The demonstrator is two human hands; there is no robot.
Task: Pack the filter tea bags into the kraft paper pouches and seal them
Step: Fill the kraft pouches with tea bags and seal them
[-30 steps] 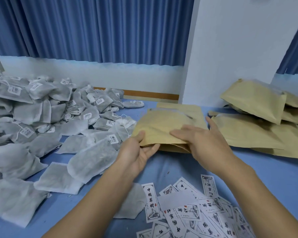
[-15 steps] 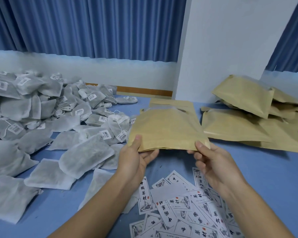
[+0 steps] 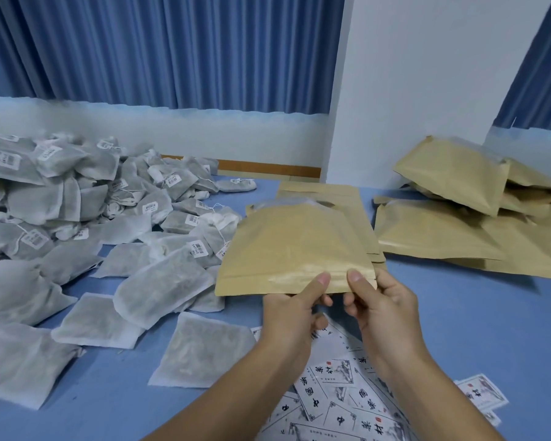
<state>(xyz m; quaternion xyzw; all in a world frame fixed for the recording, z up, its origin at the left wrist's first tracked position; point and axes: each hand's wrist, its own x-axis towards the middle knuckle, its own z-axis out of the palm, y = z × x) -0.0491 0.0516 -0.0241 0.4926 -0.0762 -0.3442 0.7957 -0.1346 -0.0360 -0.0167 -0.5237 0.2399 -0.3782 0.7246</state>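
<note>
A flat kraft paper pouch (image 3: 295,249) is held up over the blue table, its near edge toward me. My left hand (image 3: 295,308) pinches that near edge with the thumb on top. My right hand (image 3: 376,300) pinches the same edge just to the right, thumb on top too. More empty pouches lie stacked under it (image 3: 341,194). A big heap of white filter tea bags (image 3: 77,218) with barcode tags covers the left of the table; one bag (image 3: 201,354) lies close to my left forearm.
Filled or puffed kraft pouches (image 3: 458,224) pile up at the right back, against a white pillar (image 3: 411,90). Printed paper labels (image 3: 347,399) are scattered under my forearms. Bare blue table (image 3: 477,329) shows at the right front. Blue curtains hang behind.
Both hands lifted the top pouch off the stack and drew it toward me. They slid together along its near edge, now pinching it side by side near the right corner.
</note>
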